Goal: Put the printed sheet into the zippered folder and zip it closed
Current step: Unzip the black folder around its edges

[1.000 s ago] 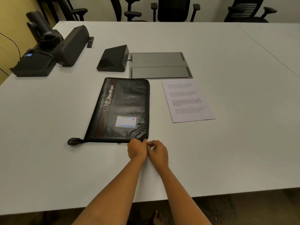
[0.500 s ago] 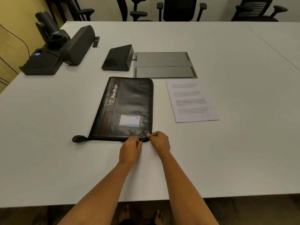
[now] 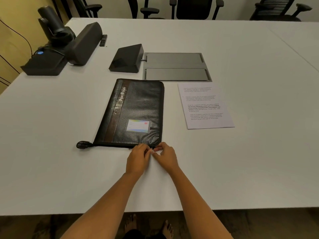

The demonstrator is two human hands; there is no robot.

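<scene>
A black zippered folder (image 3: 133,114) lies flat and closed near the middle of a white table (image 3: 51,152), its "PortFolio" lettering running up a brown strip and a coloured label in a clear pocket on its front. A person's left hand (image 3: 139,160) and right hand (image 3: 165,156) meet at the folder's near right corner, fingertips pinched together on the zip edge; what exactly they grip is too small to tell. A black zip tail (image 3: 83,145) sticks out past the near left corner. The printed sheet (image 3: 205,106) lies flat just right of the folder, apart from it, text up. Beyond it sits a grey inset panel (image 3: 176,66) with a black wedge-shaped device (image 3: 126,59) beside it, and a black camera unit (image 3: 57,47) at far left. Office chairs (image 3: 191,7) line the far edge.
</scene>
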